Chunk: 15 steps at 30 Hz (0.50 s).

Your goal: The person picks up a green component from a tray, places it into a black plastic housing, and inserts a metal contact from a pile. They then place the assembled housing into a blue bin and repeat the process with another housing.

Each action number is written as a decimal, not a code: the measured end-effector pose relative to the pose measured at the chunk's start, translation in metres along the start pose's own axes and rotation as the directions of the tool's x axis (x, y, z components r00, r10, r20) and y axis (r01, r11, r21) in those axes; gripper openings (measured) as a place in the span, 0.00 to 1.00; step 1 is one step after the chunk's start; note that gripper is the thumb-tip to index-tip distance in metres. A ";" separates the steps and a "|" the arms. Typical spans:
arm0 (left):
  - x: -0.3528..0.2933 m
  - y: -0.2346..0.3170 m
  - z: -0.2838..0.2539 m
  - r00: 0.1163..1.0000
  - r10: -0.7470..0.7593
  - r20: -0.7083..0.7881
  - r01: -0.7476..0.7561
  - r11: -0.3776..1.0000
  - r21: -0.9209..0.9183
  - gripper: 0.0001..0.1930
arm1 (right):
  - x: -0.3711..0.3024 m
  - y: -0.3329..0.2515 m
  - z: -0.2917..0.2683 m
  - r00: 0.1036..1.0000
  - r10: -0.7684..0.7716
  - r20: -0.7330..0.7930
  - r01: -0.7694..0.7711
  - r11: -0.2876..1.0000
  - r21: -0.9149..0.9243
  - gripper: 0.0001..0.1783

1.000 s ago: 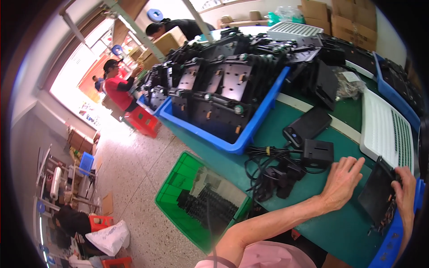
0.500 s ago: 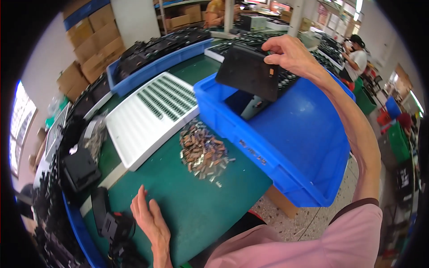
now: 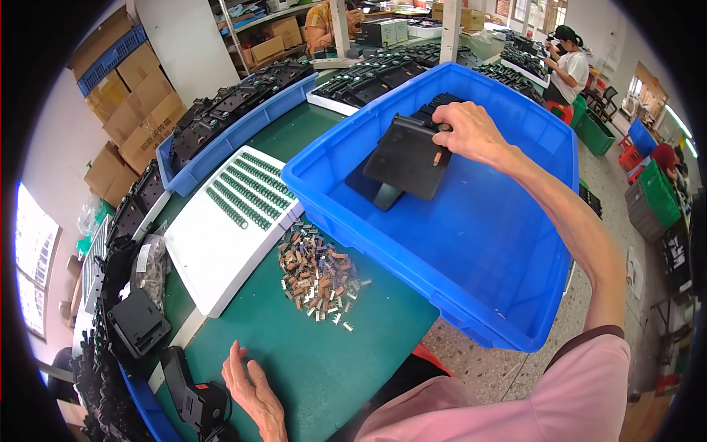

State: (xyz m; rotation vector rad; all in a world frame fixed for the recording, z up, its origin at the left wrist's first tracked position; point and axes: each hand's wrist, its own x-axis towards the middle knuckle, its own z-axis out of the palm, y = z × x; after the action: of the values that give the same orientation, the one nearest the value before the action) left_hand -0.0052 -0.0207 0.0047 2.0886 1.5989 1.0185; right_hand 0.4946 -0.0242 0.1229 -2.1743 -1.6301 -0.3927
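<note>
Your right hand [image 3: 471,132] pinches the black panel [image 3: 403,158] near its upper-right corner; panel lies down-left of your grip, over the blue bin [image 3: 490,276], contact beneath unclear. Your left hand [image 3: 254,387]: empty, loosely open, well apart.

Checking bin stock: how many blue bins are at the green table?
3: the large bin under the right hand holding a black plate, the bin of black parts beyond the white tray, and a partly seen bin at the picture's lower left. Others may be hidden.
</note>
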 end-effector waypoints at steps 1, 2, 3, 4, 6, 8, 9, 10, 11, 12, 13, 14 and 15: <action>0.000 0.001 -0.001 0.999 -0.030 0.026 0.030 0.999 -0.011 0.25 | 0.001 -0.010 0.004 1.000 -0.006 0.003 0.006 1.000 0.007 0.13; 0.000 0.000 -0.001 0.999 -0.037 0.021 0.037 0.999 -0.004 0.25 | 0.003 -0.019 0.009 0.999 -0.013 0.045 0.016 0.998 -0.065 0.16; 0.001 -0.002 0.000 0.999 -0.032 0.033 0.033 0.999 -0.005 0.26 | 0.003 -0.025 0.011 0.996 -0.017 0.086 0.029 0.990 -0.140 0.20; 0.001 -0.003 0.000 0.999 -0.028 0.045 0.029 1.000 -0.006 0.26 | 0.002 -0.029 0.015 0.994 0.005 0.105 0.007 0.994 -0.111 0.20; 0.001 0.000 -0.001 0.998 -0.022 0.050 0.022 1.000 -0.005 0.25 | 0.000 -0.031 0.025 0.995 0.000 0.104 0.012 0.993 -0.118 0.20; 0.000 0.001 0.000 0.998 -0.012 0.059 0.012 1.000 -0.010 0.25 | -0.001 -0.032 0.033 0.994 0.019 0.104 -0.005 0.991 -0.134 0.20; 0.000 0.000 0.000 0.999 -0.001 0.055 0.001 1.000 -0.005 0.24 | -0.001 -0.036 0.036 0.994 0.014 0.108 0.001 0.992 -0.129 0.20; 0.000 -0.001 -0.001 0.999 0.010 0.051 -0.010 1.000 0.000 0.24 | 0.000 -0.041 0.039 0.991 0.029 0.132 -0.013 0.992 -0.123 0.20; 0.000 -0.002 -0.001 0.999 0.005 0.050 -0.005 1.000 0.004 0.24 | 0.000 -0.045 0.042 0.987 0.044 0.155 -0.026 0.993 -0.117 0.19; 0.000 -0.002 -0.002 0.998 0.018 0.055 -0.018 1.000 0.012 0.23 | 0.000 -0.046 0.044 0.986 0.043 0.158 -0.025 0.993 -0.117 0.19; 0.000 -0.002 -0.002 0.998 0.031 0.059 -0.032 0.999 0.020 0.23 | -0.001 -0.048 0.047 0.989 0.032 0.146 -0.016 0.994 -0.109 0.19; 0.000 -0.002 -0.002 0.998 0.027 0.060 -0.028 0.999 0.020 0.23 | -0.002 -0.049 0.049 0.991 0.021 0.134 -0.007 0.995 -0.099 0.19; 0.000 -0.001 -0.002 0.998 0.023 0.064 -0.025 0.999 0.025 0.23 | -0.003 -0.050 0.050 0.990 0.019 0.137 -0.005 0.995 -0.099 0.19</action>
State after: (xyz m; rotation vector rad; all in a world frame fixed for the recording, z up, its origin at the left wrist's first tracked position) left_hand -0.0073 -0.0212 0.0053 2.1401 1.5682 0.9335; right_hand 0.4449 0.0089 0.0848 -2.3299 -1.7020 -0.3324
